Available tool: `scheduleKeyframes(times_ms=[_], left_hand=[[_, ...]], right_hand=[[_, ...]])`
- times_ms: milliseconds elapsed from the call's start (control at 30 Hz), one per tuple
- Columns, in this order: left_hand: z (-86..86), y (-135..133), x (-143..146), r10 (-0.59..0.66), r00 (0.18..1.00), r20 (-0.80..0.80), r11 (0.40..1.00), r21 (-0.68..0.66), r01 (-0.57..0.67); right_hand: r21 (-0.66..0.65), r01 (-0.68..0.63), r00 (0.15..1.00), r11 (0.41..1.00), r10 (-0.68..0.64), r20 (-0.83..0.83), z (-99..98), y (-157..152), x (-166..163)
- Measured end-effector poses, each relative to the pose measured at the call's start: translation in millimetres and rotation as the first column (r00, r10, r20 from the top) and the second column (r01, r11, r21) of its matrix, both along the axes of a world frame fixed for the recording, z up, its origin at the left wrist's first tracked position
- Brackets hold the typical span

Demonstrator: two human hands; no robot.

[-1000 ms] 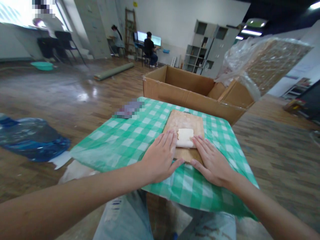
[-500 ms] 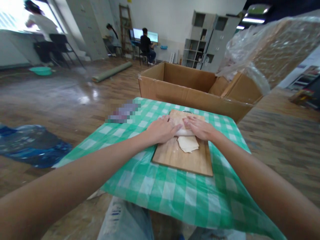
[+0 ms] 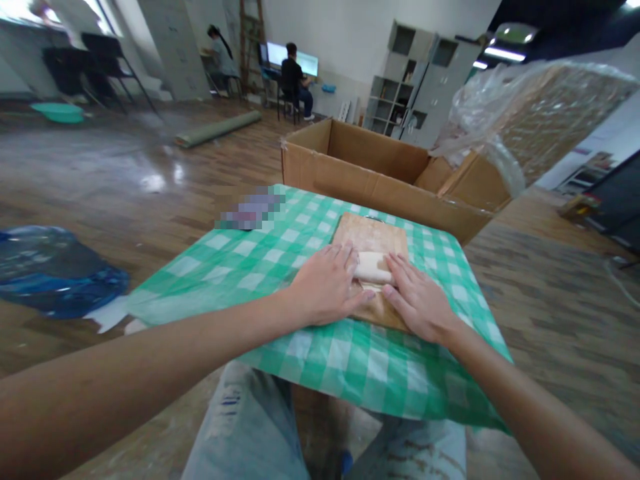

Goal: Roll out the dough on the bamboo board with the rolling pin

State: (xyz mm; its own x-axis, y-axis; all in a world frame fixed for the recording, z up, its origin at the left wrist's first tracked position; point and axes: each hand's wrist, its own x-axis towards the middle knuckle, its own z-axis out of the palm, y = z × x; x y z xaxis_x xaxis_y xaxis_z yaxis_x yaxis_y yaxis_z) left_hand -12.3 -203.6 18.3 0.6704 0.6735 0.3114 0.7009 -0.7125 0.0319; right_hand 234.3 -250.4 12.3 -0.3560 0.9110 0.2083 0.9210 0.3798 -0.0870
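A pale rolling pin (image 3: 374, 267) lies crosswise on a wooden cutting board (image 3: 373, 233). My left hand (image 3: 324, 283) rests on its left end with the fingers stretched out flat. On the right end lies my right hand (image 3: 423, 300), palm down, its fingers extended and the thumb apart. Both hands hide the ends of the pin. A thin strip of dough sheet (image 3: 371, 285) shows at the near side of the pin, between the thumbs; most of the sheet is covered.
The board sits on a table with a green checked cloth (image 3: 345, 353). A blurred-out item (image 3: 253, 208) lies at its far left corner. Behind stands a big open cardboard box (image 3: 365, 175). A blue plastic bag (image 3: 60, 273) is on the left floor. Several people sit farther back.
Both hands and the rolling pin have come toward me over the dough sheet, which is now mostly covered. More of the board's far part shows. The view has shifted slightly.
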Motion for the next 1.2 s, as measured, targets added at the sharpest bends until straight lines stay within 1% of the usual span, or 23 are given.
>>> scheduleKeyframes(times_ms=[100, 167, 233, 300, 367, 433, 500, 567, 633, 667, 733, 800, 900, 1033, 1133, 1200], left_hand=[[-8.8, -23.6, -8.1, -0.036, 0.999, 0.017, 0.999, 0.000, 0.036], [-13.2, -34.3, -11.8, -0.041, 0.999, 0.027, 0.999, -0.012, 0.041], [-14.1, -38.0, -12.9, -0.041, 0.999, 0.027, 0.999, -0.025, 0.041], [-11.4, -34.2, -11.1, -0.040, 0.999, 0.018, 0.998, -0.037, 0.041], [-6.4, -23.4, -6.9, -0.032, 0.999, 0.008, 0.998, -0.053, 0.032], [-1.2, -6.0, -1.4, -0.011, 1.000, 0.006, 0.997, -0.071, 0.011], [2.3, 17.5, 4.2, 0.020, 1.000, 0.009, 0.996, -0.092, -0.019], [3.2, 44.7, 8.6, 0.053, 0.999, -0.005, 0.991, -0.126, -0.054], [1.9, 70.1, 11.4, 0.070, 0.996, -0.057, 0.985, -0.156, -0.078], [0.7, 79.8, 12.2, 0.055, 0.995, -0.086, 0.984, -0.166, -0.068], [-1.8, 89.7, 12.5, 0.030, 0.992, -0.119, 0.986, -0.159, -0.049], [-3.7, 85.7, 12.2, 0.030, 0.993, -0.112, 0.994, -0.105, -0.042], [-3.5, 62.6, 11.9, 0.065, 0.996, -0.056, 0.997, -0.029, -0.067], [1.5, 30.5, 10.9, 0.087, 0.996, 0.000, 0.995, -0.040, -0.087], [3.6, 13.3, 7.1, 0.071, 0.997, -0.015, 0.996, -0.058, -0.072], [2.6, 2.7, 3.2, 0.038, 0.999, -0.035, 0.997, -0.061, -0.040]], right_hand=[[0.037, -0.047, 0.998, 0.998, 0.045, 0.045, -5.8, -24.8, 0.0], [0.045, -0.067, 0.996, 0.997, 0.064, 0.059, -8.5, -34.8, 1.1], [0.035, -0.075, 0.996, 0.997, 0.073, 0.059, -8.3, -36.6, 2.8], [0.008, -0.074, 0.996, 0.997, 0.074, 0.046, -5.3, -29.2, 5.0], [-0.029, -0.071, 0.997, 0.997, 0.072, 0.023, -0.9, -13.4, 7.4], [-0.069, -0.058, 0.998, 0.996, 0.058, -0.009, 3.1, 9.4, 9.5], [-0.104, -0.024, 0.998, 0.994, 0.019, -0.055, 6.2, 37.4, 10.9], [-0.146, -0.021, 0.997, 0.989, 0.009, -0.079, 8.4, 67.1, 11.3], [-0.184, -0.049, 0.997, 0.982, 0.038, -0.062, 9.9, 93.1, 10.6], [-0.183, -0.035, 0.999, 0.982, 0.028, -0.043, 10.4, 102.8, 9.9], [-0.151, -0.039, 0.999, 0.988, 0.038, -0.009, 10.3, 112.3, 8.0], [-0.094, -0.046, 0.999, 0.995, 0.047, 0.012, 8.7, 108.5, 6.2], [-0.027, -0.035, 0.999, 0.999, 0.035, 0.016, 5.4, 85.8, 4.1], [0.009, -0.021, 0.999, 1.000, 0.020, 0.027, 4.9, 52.2, 2.3], [0.003, -0.029, 0.998, 1.000, 0.029, 0.053, 6.3, 33.1, 0.8], [0.013, -0.043, 0.997, 0.999, 0.042, 0.070, 6.1, 20.9, -0.1]])
